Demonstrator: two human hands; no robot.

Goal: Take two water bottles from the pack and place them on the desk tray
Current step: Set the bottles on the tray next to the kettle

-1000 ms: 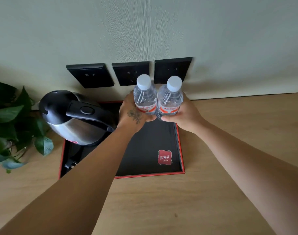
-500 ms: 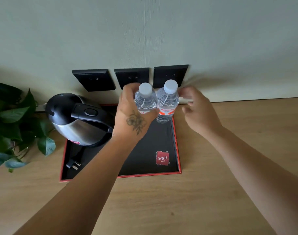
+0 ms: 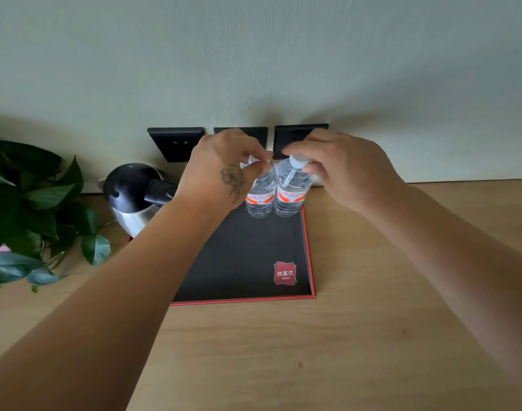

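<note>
Two clear water bottles with white caps and orange labels stand upright side by side at the far right corner of the black, red-rimmed tray (image 3: 308, 256). My left hand (image 3: 221, 170) pinches the cap of the left bottle (image 3: 261, 197) with its fingertips. My right hand (image 3: 343, 170) pinches the cap of the right bottle (image 3: 292, 197) the same way. Both bottle bases touch the tray floor. The pack is out of view.
A steel kettle (image 3: 132, 200) with a black lid and handle sits on the tray's left part, close to my left wrist. A leafy plant (image 3: 31, 215) stands at the left. Three black wall sockets (image 3: 176, 143) lie behind. Wooden desk (image 3: 372, 321) surrounds the tray.
My hands have shifted from the bottle bodies up to the caps. The right hand, which had let go half a second ago, is back on the right bottle. The bottles stand on the tray.
</note>
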